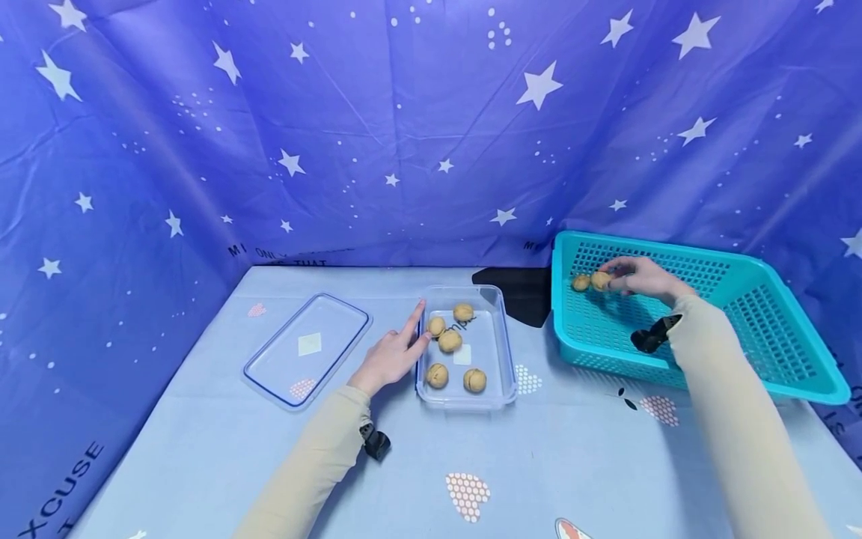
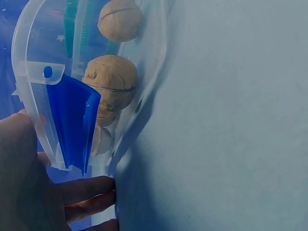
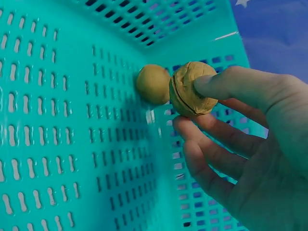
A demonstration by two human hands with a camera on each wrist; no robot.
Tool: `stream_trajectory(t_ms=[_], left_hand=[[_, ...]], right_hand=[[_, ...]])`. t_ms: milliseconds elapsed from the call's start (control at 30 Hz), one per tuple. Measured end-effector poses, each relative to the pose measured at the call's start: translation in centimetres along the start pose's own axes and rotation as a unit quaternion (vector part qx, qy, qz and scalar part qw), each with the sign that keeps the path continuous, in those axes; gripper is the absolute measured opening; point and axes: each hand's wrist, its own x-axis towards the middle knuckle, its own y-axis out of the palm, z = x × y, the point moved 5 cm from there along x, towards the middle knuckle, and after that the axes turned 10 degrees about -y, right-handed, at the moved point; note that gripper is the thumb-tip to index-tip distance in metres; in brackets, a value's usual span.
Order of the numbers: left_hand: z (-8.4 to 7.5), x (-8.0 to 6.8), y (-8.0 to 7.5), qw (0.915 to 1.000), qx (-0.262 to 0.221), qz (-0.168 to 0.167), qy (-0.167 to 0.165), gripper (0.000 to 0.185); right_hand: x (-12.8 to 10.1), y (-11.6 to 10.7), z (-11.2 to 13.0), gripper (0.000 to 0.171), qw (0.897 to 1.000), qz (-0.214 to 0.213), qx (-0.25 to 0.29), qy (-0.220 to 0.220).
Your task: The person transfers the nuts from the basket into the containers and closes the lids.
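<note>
While the right hand (image 1: 646, 280) pinches a walnut (image 1: 601, 281) inside the basket (image 1: 606, 358), just beside another walnut (image 1: 580, 283), the left hand (image 1: 389, 359), fingers spread, touches the box (image 1: 465, 405); five walnuts (image 1: 450, 341) lie there.

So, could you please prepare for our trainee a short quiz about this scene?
1. How many walnuts are in the clear box?
2. True or false: the lid lies apart from the clear box.
3. Fill in the gap: in the basket, a walnut is held between the thumb and fingers of the ___.

Key: 1. Five. 2. True. 3. Right hand.
</note>
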Motion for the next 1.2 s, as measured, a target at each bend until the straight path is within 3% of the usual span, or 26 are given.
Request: stream_trajectory(t_ms=[300,567,900,1200], left_hand=[[0.0,0.2,0.1,1.0000,0.002,-0.001,-0.002,0.063],[-0.1,-0.1,0.0,1.0000,0.001,0.002,-0.004,0.063],[0.0,0.0,0.0,0.9997,0.010,-0.018,0.017,0.063],[0.0,0.0,0.1,0.9998,0.005,-0.014,0.011,0.062]], right_hand=[[-0.4,-0.5,1.8,0.048,1.000,-0.002,-0.008,-0.015],[-1.0,-0.2,3.4,0.044,0.998,0.008,-0.004,-0.058],[-1.0,0.5,4.8,0.042,0.998,-0.001,-0.006,-0.056],[-1.5,1.2,6.2,0.041,0.997,-0.006,-0.002,-0.083]])
